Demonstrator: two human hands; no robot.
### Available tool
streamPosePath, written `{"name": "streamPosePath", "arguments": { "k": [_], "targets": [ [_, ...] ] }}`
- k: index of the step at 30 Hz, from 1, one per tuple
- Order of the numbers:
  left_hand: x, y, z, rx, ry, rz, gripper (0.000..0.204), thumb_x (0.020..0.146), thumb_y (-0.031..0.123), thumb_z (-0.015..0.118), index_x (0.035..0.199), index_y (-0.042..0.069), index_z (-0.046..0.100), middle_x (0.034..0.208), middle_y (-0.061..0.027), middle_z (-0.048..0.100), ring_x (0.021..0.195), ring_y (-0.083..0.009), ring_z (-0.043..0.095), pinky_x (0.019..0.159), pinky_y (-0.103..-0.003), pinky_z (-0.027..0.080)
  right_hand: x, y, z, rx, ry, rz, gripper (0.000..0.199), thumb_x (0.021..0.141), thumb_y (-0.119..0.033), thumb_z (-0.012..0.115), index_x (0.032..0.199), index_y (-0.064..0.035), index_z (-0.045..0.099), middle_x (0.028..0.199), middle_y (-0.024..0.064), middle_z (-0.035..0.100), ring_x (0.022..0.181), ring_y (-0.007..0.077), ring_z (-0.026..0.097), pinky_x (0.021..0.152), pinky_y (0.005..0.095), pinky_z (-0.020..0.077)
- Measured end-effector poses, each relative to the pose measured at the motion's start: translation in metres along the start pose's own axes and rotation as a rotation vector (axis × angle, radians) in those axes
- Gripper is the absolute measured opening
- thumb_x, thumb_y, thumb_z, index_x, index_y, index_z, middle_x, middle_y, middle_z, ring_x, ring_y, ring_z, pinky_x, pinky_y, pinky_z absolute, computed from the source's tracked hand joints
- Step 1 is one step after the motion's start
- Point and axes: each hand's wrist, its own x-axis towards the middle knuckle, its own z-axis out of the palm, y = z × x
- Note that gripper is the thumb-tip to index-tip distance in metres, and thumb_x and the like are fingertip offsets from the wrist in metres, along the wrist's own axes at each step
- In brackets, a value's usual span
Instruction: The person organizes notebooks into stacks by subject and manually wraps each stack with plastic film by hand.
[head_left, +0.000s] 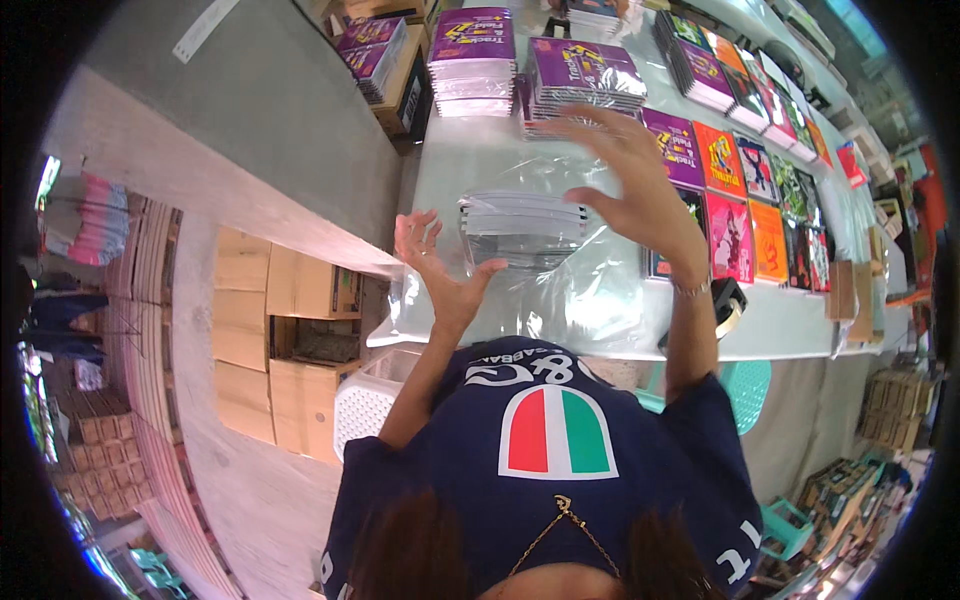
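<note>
A small stack of spiral-bound notebooks (pixel 525 215), seen with pale upper surfaces and dark binding at the edges, lies on the table in front of me. Glossy see-through plastic surrounds it, though whether the stack is wrapped I cannot tell. To its left is my left hand (pixel 447 272), fingers apart and raised, holding nothing. My right hand (pixel 630 170) hovers to the upper right of the stack, its fingers spread toward a pile of purple notebooks (pixel 588 65). Whether those fingertips touch the pile is unclear.
Another purple notebook stack (pixel 473 35) stands at the back left, beside a cardboard box (pixel 408 95). Rows of colourful notebooks (pixel 735 235) cover the table's right side. A grey concrete pillar (pixel 270 110) rises left of the table (pixel 620 335); a black-and-gold object (pixel 728 305) lies near its front edge.
</note>
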Motion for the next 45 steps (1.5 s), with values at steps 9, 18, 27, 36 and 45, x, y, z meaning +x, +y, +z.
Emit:
{"name": "streamPosePath", "arguments": {
  "k": [9, 18, 27, 36, 45],
  "targets": [
    [-0.008, -0.013, 0.012, 0.014, -0.052, -0.047, 0.131, 0.052, 0.038, 0.092, 0.144, 0.002, 0.005, 0.135, -0.0165, 0.026, 0.122, -0.0299, 0.037, 0.104, -0.046, 0.032, 0.04, 0.027, -0.004, 0.048, 0.567, 0.123, 0.009, 0.086, -0.007, 0.062, 0.093, -0.0033, 0.067, 0.09, 0.0067, 0.069, 0.08, 0.0169, 0.065, 0.076, 0.027, 0.0484],
    [-0.012, -0.031, 0.021, 0.031, -0.095, -0.028, 0.118, 0.055, 0.029, 0.092, 0.14, 0.0, 0.016, 0.128, -0.0155, 0.037, 0.12, -0.0278, 0.041, 0.103, -0.039, 0.034, -0.155, 0.033, 0.117, 0.539, 0.516, 0.45, 0.086, 0.072, -0.025, 0.081, 0.136, -0.0036, 0.028, 0.131, 0.0107, 0.039, 0.121, 0.0255, 0.044, 0.103, 0.0414, 0.0378],
    [0.005, -0.024, 0.015, 0.264, -0.245, 0.098, 0.079, 0.058, 0.02, 0.087, 0.125, 0.006, 0.048, 0.123, -0.0143, 0.051, 0.118, -0.0309, 0.048, 0.103, -0.042, 0.037, -0.121, 0.01, 0.133, 0.256, 0.353, 0.453, 0.073, 0.061, -0.017, 0.085, 0.126, -0.0108, 0.051, 0.139, 0.0154, 0.03, 0.128, 0.0343, 0.037, 0.104, 0.0441, 0.0359],
    [0.059, 0.001, 0.005, 0.304, -0.582, 0.262, 0.024, 0.065, 0.019, 0.08, 0.086, 0.011, 0.071, 0.091, -0.0006, 0.065, 0.093, -0.0218, 0.06, 0.086, -0.037, 0.044, -0.094, 0.024, 0.106, 0.552, 0.233, 0.404, 0.029, 0.074, -0.014, 0.074, 0.102, -0.0114, 0.07, 0.125, 0.0154, 0.048, 0.114, 0.0298, 0.049, 0.094, 0.0392, 0.0408],
    [0.091, 0.011, 0.006, 0.405, -0.775, 0.088, 0.018, 0.071, 0.023, 0.076, 0.084, 0.012, 0.071, 0.086, 0.0005, 0.066, 0.08, -0.0196, 0.061, 0.066, -0.032, 0.049, -0.077, 0.045, 0.098, 0.714, 0.15, 0.452, 0.028, 0.075, -0.014, 0.074, 0.101, -0.0064, 0.067, 0.098, 0.0072, 0.056, 0.091, 0.0182, 0.054, 0.082, 0.029, 0.0413]
  ]
}}
